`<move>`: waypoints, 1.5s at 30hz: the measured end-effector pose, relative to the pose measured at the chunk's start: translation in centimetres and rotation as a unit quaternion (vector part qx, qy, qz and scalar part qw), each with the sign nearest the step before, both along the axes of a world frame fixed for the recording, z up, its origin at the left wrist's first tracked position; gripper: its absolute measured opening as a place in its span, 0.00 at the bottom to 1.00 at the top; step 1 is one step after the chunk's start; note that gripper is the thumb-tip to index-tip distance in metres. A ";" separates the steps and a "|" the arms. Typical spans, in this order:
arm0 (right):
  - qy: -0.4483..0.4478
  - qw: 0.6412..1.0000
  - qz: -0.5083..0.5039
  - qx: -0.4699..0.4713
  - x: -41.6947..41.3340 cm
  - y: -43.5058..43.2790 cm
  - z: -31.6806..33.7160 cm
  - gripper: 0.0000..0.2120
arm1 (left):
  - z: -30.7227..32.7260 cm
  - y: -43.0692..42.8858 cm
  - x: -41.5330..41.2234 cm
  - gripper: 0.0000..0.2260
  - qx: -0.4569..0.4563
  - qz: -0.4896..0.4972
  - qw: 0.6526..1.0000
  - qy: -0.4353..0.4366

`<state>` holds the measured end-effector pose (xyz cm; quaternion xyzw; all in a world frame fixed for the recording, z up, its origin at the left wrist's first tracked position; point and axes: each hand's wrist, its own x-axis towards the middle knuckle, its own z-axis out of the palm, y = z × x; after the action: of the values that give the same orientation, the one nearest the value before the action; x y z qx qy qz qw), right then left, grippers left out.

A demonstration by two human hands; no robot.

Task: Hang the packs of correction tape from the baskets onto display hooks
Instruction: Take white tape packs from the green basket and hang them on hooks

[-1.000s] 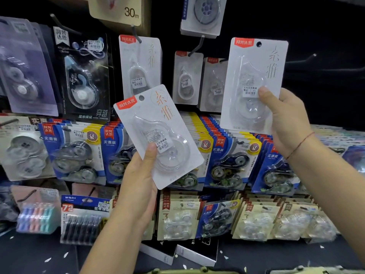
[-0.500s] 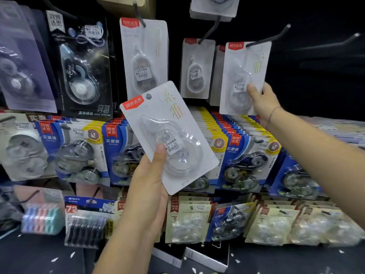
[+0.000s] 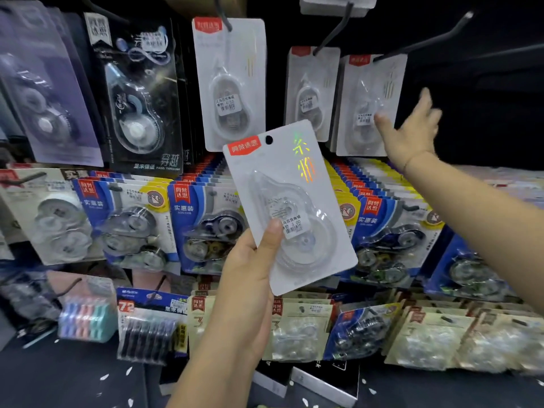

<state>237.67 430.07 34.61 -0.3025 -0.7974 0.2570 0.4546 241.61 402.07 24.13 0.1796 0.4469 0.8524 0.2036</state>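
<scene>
one pack hung, one in hand

the left hand grips a correction tape pack by its lower left edge, tilted, near and centre, covering part of the blue packs behind. far right, the right hand, blurred, fingers spread and holding nothing, sits at the right edge of a second pack hanging on a hook. dark open room lies right of it.

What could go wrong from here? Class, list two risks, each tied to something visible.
1. The open right hand is beside the hanging pack; a brush could swing that pack off its hook.
2. The left hand grips the tilted white pack by its lower edge only, so it might slip, or its small hang hole might miss a hook tip.
</scene>
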 end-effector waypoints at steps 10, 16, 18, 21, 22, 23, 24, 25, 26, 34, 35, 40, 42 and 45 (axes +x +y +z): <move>-0.030 0.893 0.402 -0.203 13.2 -14.0 -5.6 0.27 | 1.5 0.3 3.1 0.18 0.023 -0.016 0.999 0.019; 0.108 0.925 0.328 -0.157 15.1 -12.4 -3.0 0.19 | 1.6 -0.2 3.1 0.18 -0.108 0.083 0.979 0.152; 0.166 0.937 0.281 -0.128 15.4 -10.8 -1.3 0.18 | 1.8 -0.5 2.1 0.20 -0.180 0.126 0.947 0.233; 0.220 0.937 0.243 -0.116 15.2 -8.2 0.3 0.15 | 1.5 0.2 0.3 0.25 -0.307 0.138 0.868 0.366; 0.226 0.938 0.236 -0.115 14.9 -7.4 0.4 0.13 | 1.4 0.7 -0.4 0.28 -0.344 0.142 0.833 0.410; 0.230 0.939 0.230 -0.115 14.7 -6.8 0.5 0.11 | 1.3 1.3 -1.1 0.30 -0.376 0.145 0.796 0.451; 0.232 0.939 0.226 -0.116 14.5 -6.4 0.4 0.10 | 1.2 1.8 -1.6 0.31 -0.407 0.145 0.759 0.488; 0.234 0.939 0.224 -0.119 14.3 -6.1 0.3 0.10 | 1.3 2.3 -2.0 0.33 -0.437 0.142 0.721 0.519; 0.234 0.938 0.223 -0.122 14.1 -6.0 0.2 0.09 | 1.3 2.7 -2.3 0.33 -0.467 0.136 0.684 0.544; 0.204 0.943 0.232 -0.126 13.8 -6.2 0.3 0.12 | 2.0 4.7 -3.0 0.29 -0.523 0.142 0.590 0.598; 0.199 0.944 0.234 -0.121 13.7 -6.2 0.3 0.12 | 2.0 4.8 -3.0 0.29 -0.523 0.144 0.589 0.599; 0.214 0.944 0.220 -0.120 13.5 -6.0 0.1 0.11 | 1.6 4.9 -3.3 0.28 -0.512 0.144 0.601 0.596; 0.224 0.945 0.211 -0.111 13.4 -6.1 -0.1 0.12 | 1.4 4.9 -3.3 0.28 -0.512 0.146 0.599 0.599; 0.244 0.944 0.198 -0.102 13.2 -6.5 -0.1 0.13 | 1.3 5.0 -3.5 0.28 -0.508 0.149 0.603 0.597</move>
<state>250.87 423.56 34.49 -0.1113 -0.6753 0.4880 0.5417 238.12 407.12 25.41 0.4471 0.8506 0.2104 -0.1798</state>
